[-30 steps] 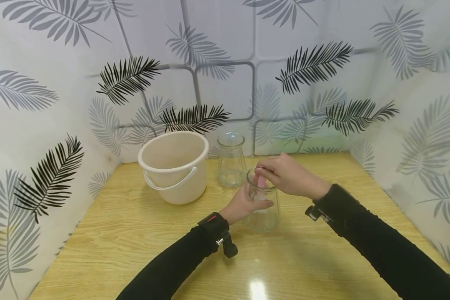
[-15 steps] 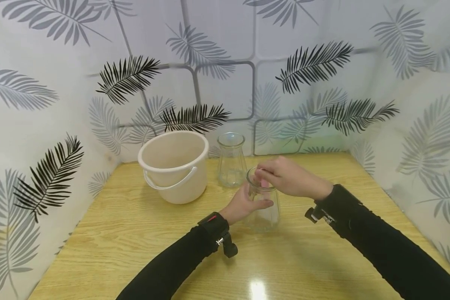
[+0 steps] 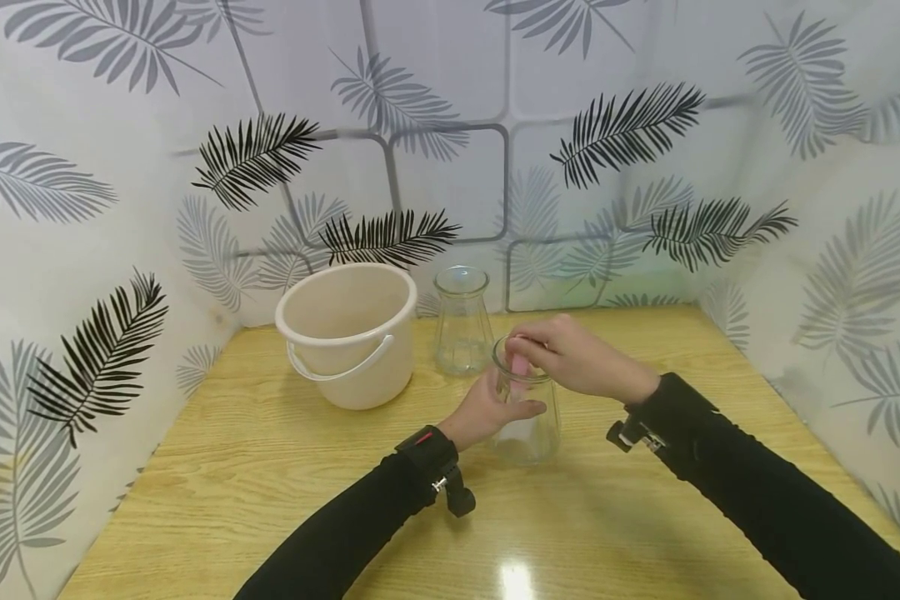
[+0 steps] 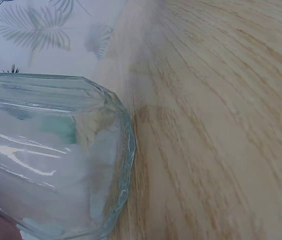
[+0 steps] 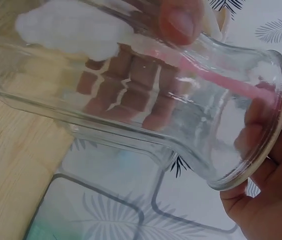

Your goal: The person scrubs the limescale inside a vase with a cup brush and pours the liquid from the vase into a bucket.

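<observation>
Pink-handled white brush (image 5: 221,77) has shifted inside clear jar (image 3: 534,437)

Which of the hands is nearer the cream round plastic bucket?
The left hand, gripping a clear flared glass jar right of the bucket; the right hand is farther right, at the jar's mouth.

Right hand (image 3: 576,357) a little lower at the mouth of the near glass jar (image 3: 546,437) than one second ago, pink handle (image 3: 520,365) shifted leftward (only slightly) since half a second ago
</observation>
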Motion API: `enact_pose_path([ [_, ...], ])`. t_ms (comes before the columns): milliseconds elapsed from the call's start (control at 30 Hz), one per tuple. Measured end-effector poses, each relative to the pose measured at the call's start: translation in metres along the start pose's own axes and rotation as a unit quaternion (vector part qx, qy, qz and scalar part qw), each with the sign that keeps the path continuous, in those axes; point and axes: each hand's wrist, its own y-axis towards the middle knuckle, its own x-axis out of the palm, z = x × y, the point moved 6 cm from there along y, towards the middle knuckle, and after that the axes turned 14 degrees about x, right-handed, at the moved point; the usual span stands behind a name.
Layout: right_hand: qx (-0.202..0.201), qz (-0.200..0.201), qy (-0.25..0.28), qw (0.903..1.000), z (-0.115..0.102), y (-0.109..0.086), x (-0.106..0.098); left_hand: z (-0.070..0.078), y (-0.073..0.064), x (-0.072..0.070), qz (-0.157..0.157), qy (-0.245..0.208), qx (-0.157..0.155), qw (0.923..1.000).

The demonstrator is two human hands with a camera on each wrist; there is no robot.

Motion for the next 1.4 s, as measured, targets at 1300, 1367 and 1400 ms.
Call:
enact_pose_path([
  [1300,0.006,0.024,-0.012,0.9996,0.001,-0.003,-0.001,-0.018,0.002,-0.001,-0.007,0.020,0.002,0.9998],
  [1367,0.003,0.035,-0.020,0.9992,0.002,-0.002,-0.001,-0.019,0.001,-0.001,-0.003,0.018,-0.009,0.9998],
  [1400,0.004,0.042,-0.033,0.9986,0.003,-0.002,-0.001,-0.019,0.001,-0.001,-0.001,0.016,-0.013,0.9998],
])
